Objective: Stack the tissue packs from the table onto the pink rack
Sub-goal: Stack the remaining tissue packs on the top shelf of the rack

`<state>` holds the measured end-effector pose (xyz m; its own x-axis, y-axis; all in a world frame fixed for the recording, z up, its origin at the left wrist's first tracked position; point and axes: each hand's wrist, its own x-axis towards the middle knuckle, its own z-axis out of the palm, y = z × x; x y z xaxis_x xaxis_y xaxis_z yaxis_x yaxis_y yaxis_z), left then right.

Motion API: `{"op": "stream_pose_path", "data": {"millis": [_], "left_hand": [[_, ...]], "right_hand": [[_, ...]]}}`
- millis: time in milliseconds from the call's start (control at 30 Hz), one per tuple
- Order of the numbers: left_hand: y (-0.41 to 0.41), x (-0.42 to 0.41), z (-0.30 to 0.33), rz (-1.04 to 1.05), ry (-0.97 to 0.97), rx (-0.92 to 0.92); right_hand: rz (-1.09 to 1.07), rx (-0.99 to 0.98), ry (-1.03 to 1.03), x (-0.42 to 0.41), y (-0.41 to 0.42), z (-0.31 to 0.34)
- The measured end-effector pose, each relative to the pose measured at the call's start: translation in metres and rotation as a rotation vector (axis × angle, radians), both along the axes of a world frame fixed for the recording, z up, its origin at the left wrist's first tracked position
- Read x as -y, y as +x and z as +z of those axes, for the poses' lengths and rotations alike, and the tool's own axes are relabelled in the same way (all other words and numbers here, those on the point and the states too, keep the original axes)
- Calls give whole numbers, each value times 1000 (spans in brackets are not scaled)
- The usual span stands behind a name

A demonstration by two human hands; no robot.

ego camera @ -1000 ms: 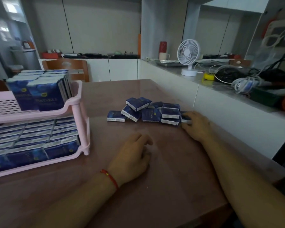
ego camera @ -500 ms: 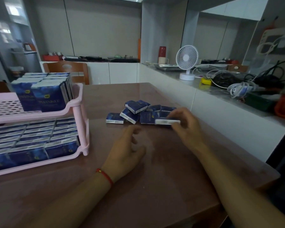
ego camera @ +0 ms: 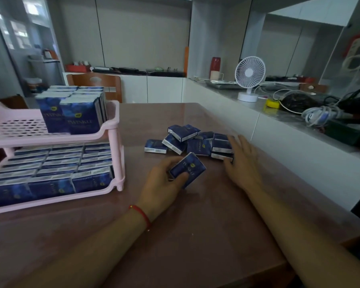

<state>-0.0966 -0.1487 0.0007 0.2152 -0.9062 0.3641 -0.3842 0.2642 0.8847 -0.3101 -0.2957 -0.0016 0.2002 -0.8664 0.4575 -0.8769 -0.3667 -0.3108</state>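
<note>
dark blue rectangular tissue pack (ego camera: 188,170) gripped tilted in left hand (ego camera: 164,186) above brown table (ego camera: 195,235), right hand (ego camera: 242,163) fingers extended against loose pack pile (ego camera: 195,142), pink plastic two-tier rack (ego camera: 112,129) at left.

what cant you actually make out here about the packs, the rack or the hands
Head view only:
- Pink rack: its left part is cut off by the frame edge, so the full pack count is unknown.
- Pile of tissue packs: packs overlap, so the count is unclear.
- Right hand: its fingertips reach the pile's right edge; whether they grip a pack is hidden.
- Held pack: the left hand covers its lower left corner.
</note>
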Motion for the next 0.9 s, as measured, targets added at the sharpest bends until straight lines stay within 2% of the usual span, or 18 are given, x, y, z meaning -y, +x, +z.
{"op": "stream_pose_path", "data": {"millis": [100,200,533,733,833,900], "left_hand": [[-1,0,0,-13,-1,-23],[-1,-1,-1,-15,1,-34],[2,-4,-1,-6,-10,-95],[5,-6,-2,28,-2,-218],[2,-8,7,31,40,-454],[3,-10,11,2,68,-580]], "right_hand": [[-45,-116,40,5,4,-6],[-42,-42,-83,2,3,-5],[20,114,-18,-4,-4,-2],[354,481,-185,-36,2,23],[559,462,-240,-60,18,26],[651,311,-242,-67,30,22]]}}
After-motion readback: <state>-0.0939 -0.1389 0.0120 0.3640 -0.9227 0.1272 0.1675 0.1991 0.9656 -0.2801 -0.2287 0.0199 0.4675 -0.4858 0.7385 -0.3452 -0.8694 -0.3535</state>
